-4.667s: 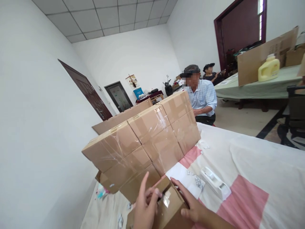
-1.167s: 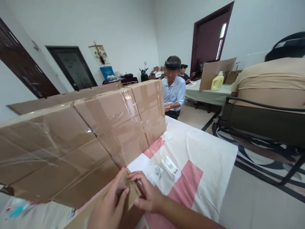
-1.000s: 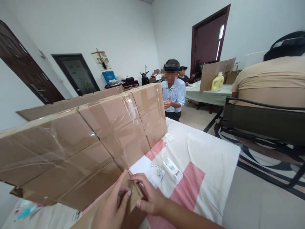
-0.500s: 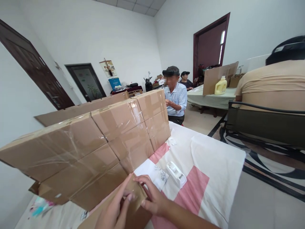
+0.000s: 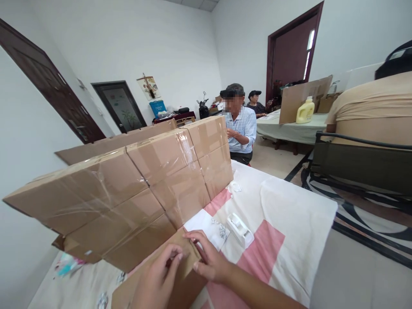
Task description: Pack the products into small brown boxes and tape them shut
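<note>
A brown cardboard box [image 5: 189,286] lies in front of me at the near edge of the cloth-covered table. My right hand [image 5: 207,259] grips its upper right edge, thumb on the near side and fingers over the top. Above the box top, my left hand [image 5: 162,272] has its thumb and fingertips pinched together; whatever they hold, if anything, is too small to make out. Past my hands, a white tape dispenser [image 5: 240,230] stands on the cloth beside a white sheet [image 5: 201,224] with small silvery pieces [image 5: 220,228] on it.
A wall of stacked, taped cardboard boxes [image 5: 174,180] runs along the left and far side. A person in a light blue shirt [image 5: 243,128] sits beyond it. On another table stands a yellow jug [image 5: 305,110]. A person's back [image 5: 373,111] shows at the right.
My left hand has moved back from the box's far corner, its fingers now curled together. My right hand stays on the box edge. The whole view has shifted slightly.
</note>
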### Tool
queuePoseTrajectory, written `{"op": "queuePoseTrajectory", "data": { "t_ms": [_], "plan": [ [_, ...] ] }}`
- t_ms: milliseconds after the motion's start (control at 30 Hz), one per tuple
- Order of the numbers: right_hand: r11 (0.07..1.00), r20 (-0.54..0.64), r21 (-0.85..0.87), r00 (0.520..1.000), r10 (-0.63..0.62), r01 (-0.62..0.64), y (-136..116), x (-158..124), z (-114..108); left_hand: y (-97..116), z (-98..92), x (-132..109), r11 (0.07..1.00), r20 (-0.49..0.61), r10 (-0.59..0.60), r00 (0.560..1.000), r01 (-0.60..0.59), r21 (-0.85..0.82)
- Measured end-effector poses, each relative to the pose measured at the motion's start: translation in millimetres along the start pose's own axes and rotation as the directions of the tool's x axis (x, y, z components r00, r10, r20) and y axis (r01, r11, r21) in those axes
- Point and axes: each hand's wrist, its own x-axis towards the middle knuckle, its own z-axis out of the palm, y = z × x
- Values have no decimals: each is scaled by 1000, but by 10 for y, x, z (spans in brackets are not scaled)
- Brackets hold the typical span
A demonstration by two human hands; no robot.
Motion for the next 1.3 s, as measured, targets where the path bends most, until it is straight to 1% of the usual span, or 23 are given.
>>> {"op": "queuePoseTrajectory", "data": {
  "t_ms": [133, 200, 233, 367, 433, 600, 767, 900, 967, 1067, 1133, 1233, 1300],
  "plan": [
    [999, 8, -35, 1000, -7, 7, 10, 11, -9, -9, -34, -30, 998, -60, 47, 997, -44, 40],
    [998, 12, -58, 1000, 0, 1, -9, 16, -15, -11, -39, -58, 996, -100, 53, 994, -45, 73],
    [997, 15, -71, 1000, 2, -1, -20, 20, -19, -5, -42, -72, 996, -101, 45, 994, -37, 78],
    [993, 41, -115, 999, -25, 30, -41, 54, -35, 58, -56, -91, 998, -68, -51, 996, 54, 39],
    [992, 45, -116, 998, -39, 44, -38, 67, -39, 93, -49, -78, 995, -87, -94, 992, 96, 22],
    [991, 43, -129, 998, -37, 42, -31, 72, -36, 122, -17, -39, 991, -84, -137, 987, 137, -2],
    [989, 44, -147, 999, -28, 34, -26, 75, -30, 122, -12, -19, 995, -48, -96, 994, 96, 0],
    [990, 49, -142, 999, -7, 14, -20, 73, -33, 124, 18, 12, 994, -4, -108, 994, 108, 18],
    [990, 48, -139, 999, -15, 22, -20, 71, -38, 130, 34, 28, 995, -40, -93, 995, 94, 39],
    [989, 53, -144, 998, -34, 42, -26, 71, -44, 146, 39, 32, 998, -124, -4, 992, 12, 59],
    [988, 53, -152, 998, -24, 32, -29, 73, -45, 158, 28, 17, 999, -121, 23, 992, -20, 28],
    [986, 53, -165, 999, 0, 8, -28, 74, -41, 172, 6, -19, 998, -61, -32, 998, 29, -52],
    [986, 54, -167, 999, 3, 6, -26, 74, -37, 180, -1, -38, 996, -41, -69, 997, 66, -65]
  ]
}}
